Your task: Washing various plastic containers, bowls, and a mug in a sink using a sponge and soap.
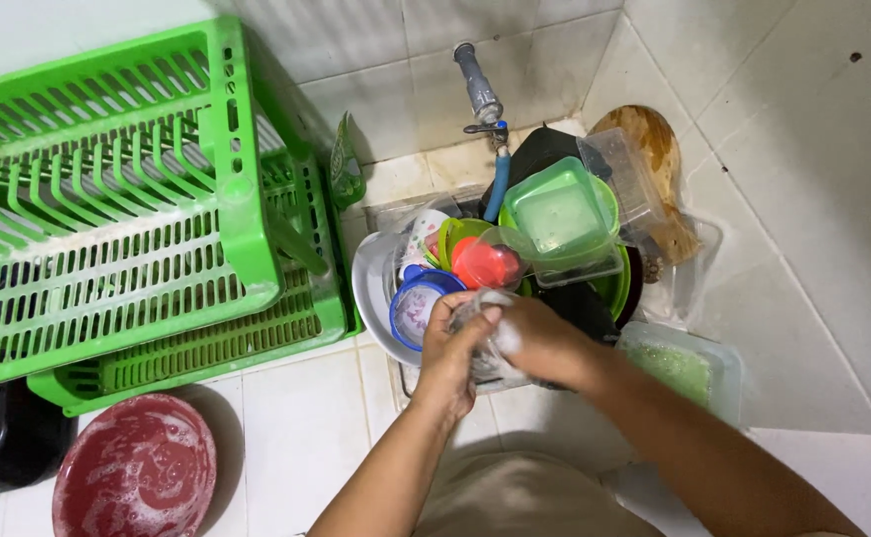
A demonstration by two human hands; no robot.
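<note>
Green rack (137, 199) left of fingers, holding nothing; unwashed pile in sink (381, 214) just beyond fingertips; soapy red bowl (135, 467) set aside; clear glass (483, 333) mid-scrub, gripped by left hand (450, 348); right hand (540, 338) closed around it.

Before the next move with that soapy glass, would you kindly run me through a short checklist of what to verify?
1. Both hands on the clear glass: ok, left hand and right hand grip it.
2. Glass soaped: ok, foam shows on it.
3. Tap running: cannot tell, no water stream visible.
4. Room in the sink: not ok, it is piled with bowls, cups and a green container.
5. Green dish rack has space: ok, the visible slots hold nothing.
6. Red bowl rinsed: not ok, still sudsy.
</note>
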